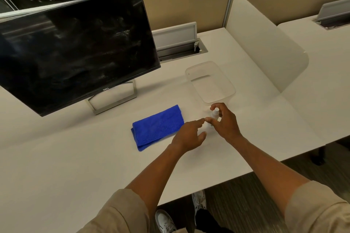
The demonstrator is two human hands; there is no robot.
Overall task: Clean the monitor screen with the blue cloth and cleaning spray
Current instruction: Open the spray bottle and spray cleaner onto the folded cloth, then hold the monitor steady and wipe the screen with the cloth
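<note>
A dark, smeared monitor (75, 49) stands on its silver stand at the left of the white desk (75, 157). A folded blue cloth (158, 126) lies flat on the desk in front of the stand. Right of the cloth stands a small white spray bottle (215, 112). My right hand (224, 122) curls its fingers and thumb round the bottle. My left hand (189, 136) hovers just left of the bottle, over the cloth's right edge, fingers loosely extended, its index fingertip near my right thumb. It holds nothing.
A clear plastic box (210, 81) sits empty just behind the bottle. A cable hatch (180, 43) is open at the desk's back. A curved divider panel (265, 43) bounds the desk on the right. Partition walls with number signs stand behind.
</note>
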